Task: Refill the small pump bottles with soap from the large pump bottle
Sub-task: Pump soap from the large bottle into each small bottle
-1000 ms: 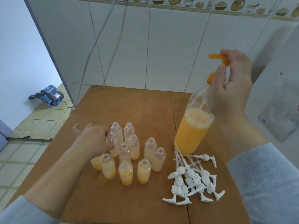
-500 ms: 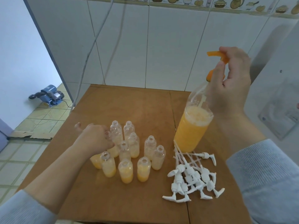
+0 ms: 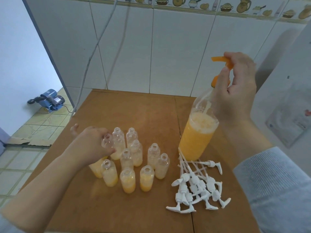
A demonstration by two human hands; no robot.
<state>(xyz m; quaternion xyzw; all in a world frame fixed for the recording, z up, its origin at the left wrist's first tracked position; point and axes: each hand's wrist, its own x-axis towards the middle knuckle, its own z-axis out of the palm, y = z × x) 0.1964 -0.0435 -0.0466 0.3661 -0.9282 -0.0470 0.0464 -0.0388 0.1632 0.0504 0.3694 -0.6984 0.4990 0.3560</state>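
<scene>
Head view: right hand grips orange pump of large soap bottle, tilted on brown table. Left hand grasps one empty small bottle in cluster left of large soap bottle; loose white pumps lie just in front of it.

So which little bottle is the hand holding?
The clear small bottle at the group's back left; the left hand grips it. The other bottles stand untouched.

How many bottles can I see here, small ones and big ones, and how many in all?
Small bottles: 11 (one gripped by the left hand)
Large pump bottle: 1
Total: 12 bottles
The loose white pump tops lie too tangled to count.
</scene>
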